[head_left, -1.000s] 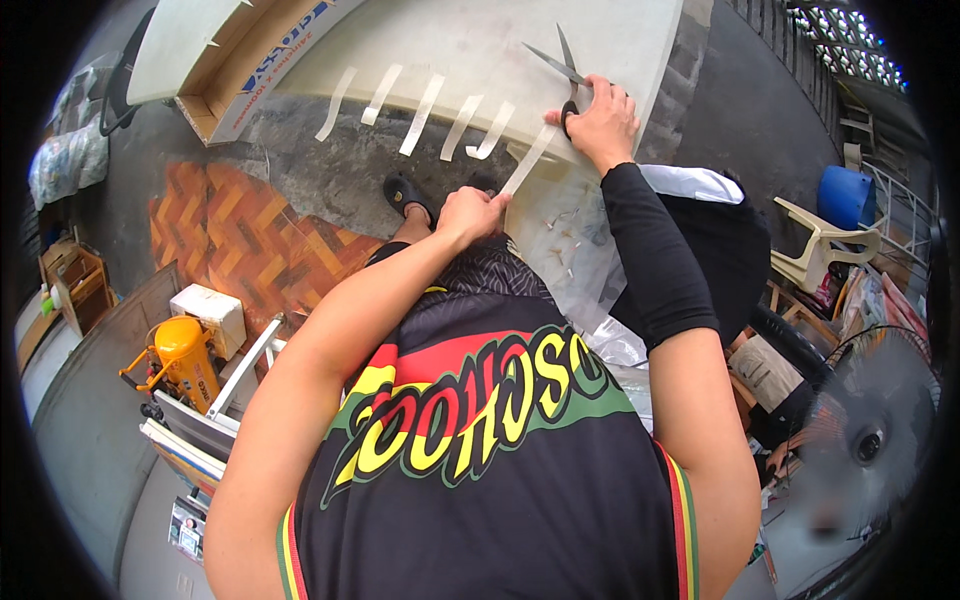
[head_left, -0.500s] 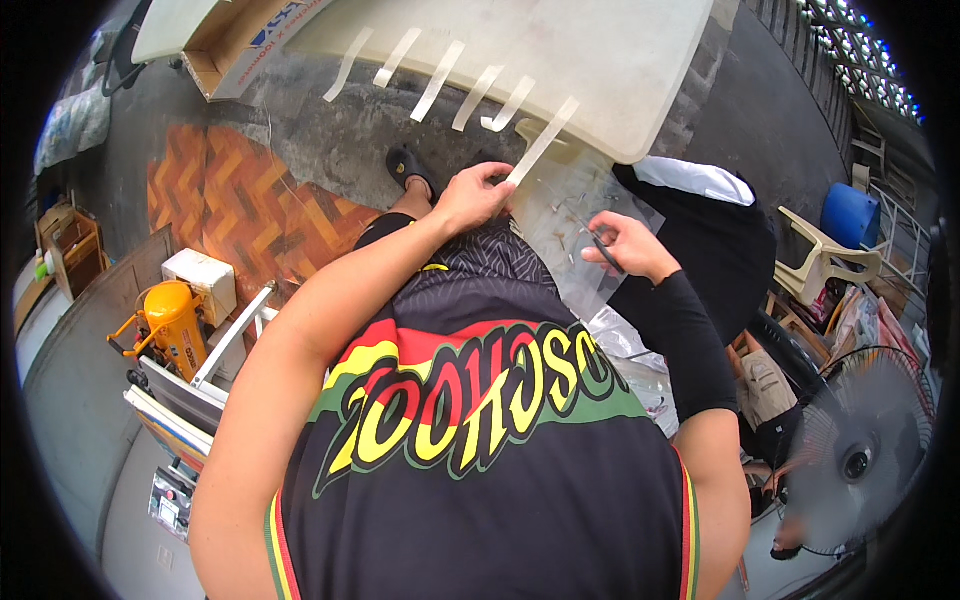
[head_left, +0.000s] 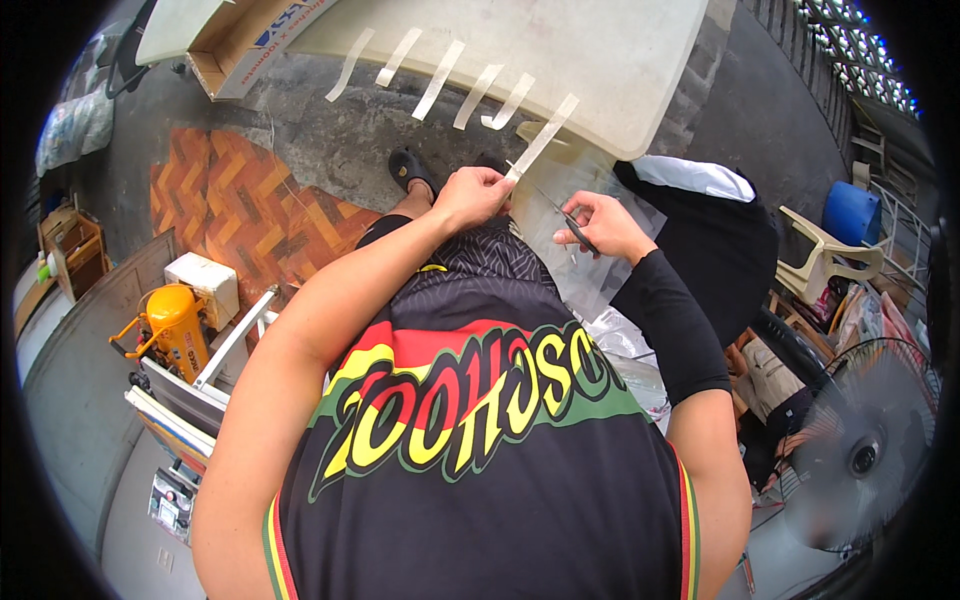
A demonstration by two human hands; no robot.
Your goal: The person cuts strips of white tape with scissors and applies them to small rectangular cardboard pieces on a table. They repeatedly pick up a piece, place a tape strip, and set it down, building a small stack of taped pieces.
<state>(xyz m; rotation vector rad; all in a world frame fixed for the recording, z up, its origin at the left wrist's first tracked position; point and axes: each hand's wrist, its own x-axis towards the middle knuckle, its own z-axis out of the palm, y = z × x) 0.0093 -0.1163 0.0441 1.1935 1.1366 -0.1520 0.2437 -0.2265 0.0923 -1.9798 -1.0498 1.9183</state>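
Observation:
My left hand (head_left: 475, 198) pinches the lower end of a whitish tape strip (head_left: 548, 132), which hangs slanting from the edge of a pale table (head_left: 620, 70). Several similar short strips, such as one pale strip (head_left: 438, 80), hang along the same edge to the left. Dark-handled scissors (head_left: 553, 204) are in my right hand (head_left: 607, 228), fingers through or around the handles. Their blades point up and left toward the held strip's lower end; whether they touch it I cannot tell. Below lies clear plastic (head_left: 597, 275) beside my lap.
On the table's left stands an open cardboard box (head_left: 232, 72). To the right are a black rounded item (head_left: 705, 240) with a white cloth (head_left: 695, 178), a beige plastic chair (head_left: 825, 262), a blue drum (head_left: 852, 212) and a fan (head_left: 862, 458). A yellow tank (head_left: 178, 325) stands left.
My right hand has moved left and slightly up, bringing the scissors' blades closer to the strip's lower end. My left hand stays at nearly the same spot, still pinching the tape.

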